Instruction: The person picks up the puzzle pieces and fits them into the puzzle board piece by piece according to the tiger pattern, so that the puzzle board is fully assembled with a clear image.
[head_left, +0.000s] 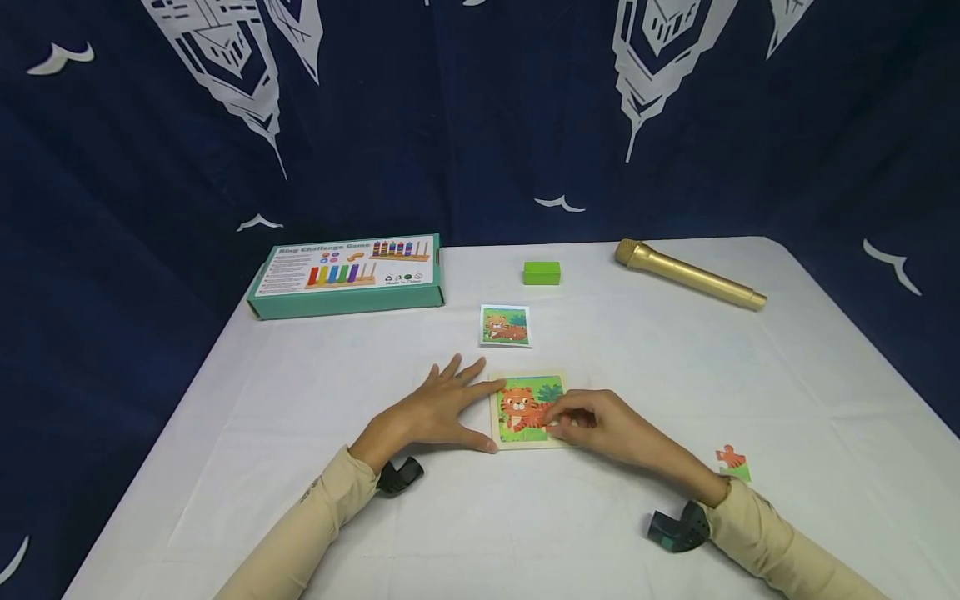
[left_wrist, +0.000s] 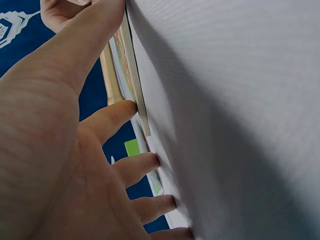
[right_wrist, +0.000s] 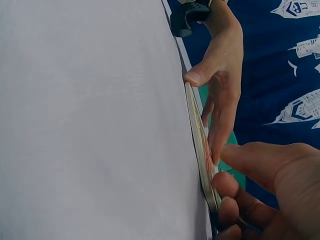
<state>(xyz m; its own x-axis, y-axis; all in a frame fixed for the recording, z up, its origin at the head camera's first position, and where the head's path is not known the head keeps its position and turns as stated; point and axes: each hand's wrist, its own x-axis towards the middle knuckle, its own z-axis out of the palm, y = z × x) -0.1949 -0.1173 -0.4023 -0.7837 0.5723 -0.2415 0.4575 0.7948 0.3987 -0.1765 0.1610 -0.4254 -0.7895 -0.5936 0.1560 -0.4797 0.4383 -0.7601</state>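
A wooden tiger puzzle (head_left: 519, 408) in a pale frame lies flat on the table. My left hand (head_left: 438, 411) rests spread at its left side, the thumb and index finger touching the frame's edge. Over the right part of the picture is my right hand (head_left: 600, 423), its fingers bent. Its thumb and fingertips come together at the surface on a puzzle piece, mostly hidden by the fingers. The right wrist view shows the curled fingers (right_wrist: 227, 210) close against the board. A loose red and green puzzle piece (head_left: 733, 462) lies near the right wrist.
Behind the puzzle sits a small tiger picture card (head_left: 506, 326). Farther back are a green block (head_left: 542, 273), a gold microphone (head_left: 690, 275) at the right and a Ring Challenge Game box (head_left: 345, 275) at the left. A dark patterned curtain (head_left: 450, 125) hangs behind the white table (head_left: 247, 467).
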